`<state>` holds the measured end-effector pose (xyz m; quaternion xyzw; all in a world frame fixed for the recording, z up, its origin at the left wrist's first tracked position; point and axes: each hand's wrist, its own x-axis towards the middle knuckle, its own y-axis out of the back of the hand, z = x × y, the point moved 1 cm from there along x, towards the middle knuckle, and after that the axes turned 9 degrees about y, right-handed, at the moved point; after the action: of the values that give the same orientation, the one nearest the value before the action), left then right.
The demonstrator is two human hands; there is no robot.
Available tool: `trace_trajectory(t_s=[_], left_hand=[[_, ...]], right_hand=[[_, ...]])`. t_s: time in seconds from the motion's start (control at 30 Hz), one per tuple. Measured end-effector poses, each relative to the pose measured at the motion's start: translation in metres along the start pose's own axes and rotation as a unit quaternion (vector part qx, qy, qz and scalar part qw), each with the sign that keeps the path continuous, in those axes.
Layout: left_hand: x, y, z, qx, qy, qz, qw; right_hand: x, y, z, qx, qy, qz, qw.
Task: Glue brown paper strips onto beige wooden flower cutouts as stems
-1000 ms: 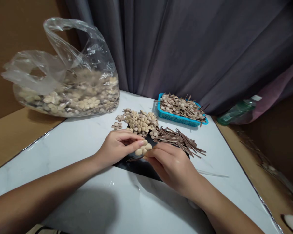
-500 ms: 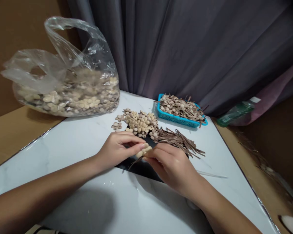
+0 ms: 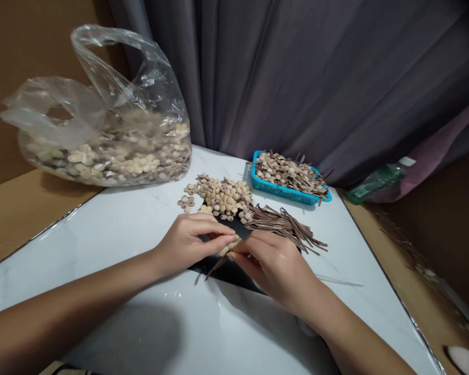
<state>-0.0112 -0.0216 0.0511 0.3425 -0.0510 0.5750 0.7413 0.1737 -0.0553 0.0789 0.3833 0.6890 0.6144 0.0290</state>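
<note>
Between my hands, above a black mat (image 3: 234, 270), is a cream flower-shaped piece (image 3: 227, 248) with a thin brown strip (image 3: 218, 265) hanging below it. My left hand (image 3: 197, 238) pinches the piece from the left, thumb and forefinger together. From the right, my right hand (image 3: 271, 260) is closed on the piece's lower edge; its fingertips partly hide where the strip meets the piece. Just beyond the hands lies a pile of cream and grey flower-shaped pieces (image 3: 226, 197). A bundle of brown strips (image 3: 285, 226) rests to the right of that pile.
A clear plastic bag (image 3: 113, 151) full of flower pieces stands at the back left. A blue basket (image 3: 289, 195) of pieces with strips is at the back right. A green bottle (image 3: 379, 182) leans beyond the white table's (image 3: 140, 323) right edge. A pale thin stick (image 3: 340, 281) lies right.
My left fingers have shifted slightly right and now cover more of the cream piece, which looks more tilted. The brown strip below it shows more clearly.
</note>
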Motion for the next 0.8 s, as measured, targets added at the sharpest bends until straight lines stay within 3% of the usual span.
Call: trace_trajectory(t_s=[0.3, 0.43, 0.53, 0.6, 0.67, 0.73, 0.8], left_hand=[[0.000, 0.000, 0.000, -0.019, -0.013, -0.026, 0.999], [0.001, 0.000, 0.000, -0.029, -0.014, -0.055, 0.998], [0.001, 0.000, 0.001, -0.055, -0.014, -0.092, 0.994], [0.002, 0.000, 0.001, -0.070, -0.008, -0.114, 0.991], [0.001, -0.001, 0.000, -0.078, 0.015, -0.124, 0.989], [0.001, -0.001, -0.003, -0.106, 0.070, -0.121, 0.984], [0.001, -0.002, -0.006, -0.175, 0.139, -0.121, 0.967]], right_hand=[[0.000, -0.002, 0.003, -0.004, -0.017, 0.003, 1.000], [0.002, 0.003, 0.003, 0.068, -0.072, 0.016, 0.995], [0.004, 0.003, 0.007, 0.173, -0.143, 0.020, 0.974], [0.005, -0.001, 0.011, 0.296, -0.186, 0.016, 0.937], [0.005, -0.008, 0.015, 0.444, -0.216, 0.009, 0.869], [0.006, -0.013, 0.019, 0.559, -0.242, 0.003, 0.793], [0.008, -0.015, 0.022, 0.612, -0.269, 0.011, 0.744]])
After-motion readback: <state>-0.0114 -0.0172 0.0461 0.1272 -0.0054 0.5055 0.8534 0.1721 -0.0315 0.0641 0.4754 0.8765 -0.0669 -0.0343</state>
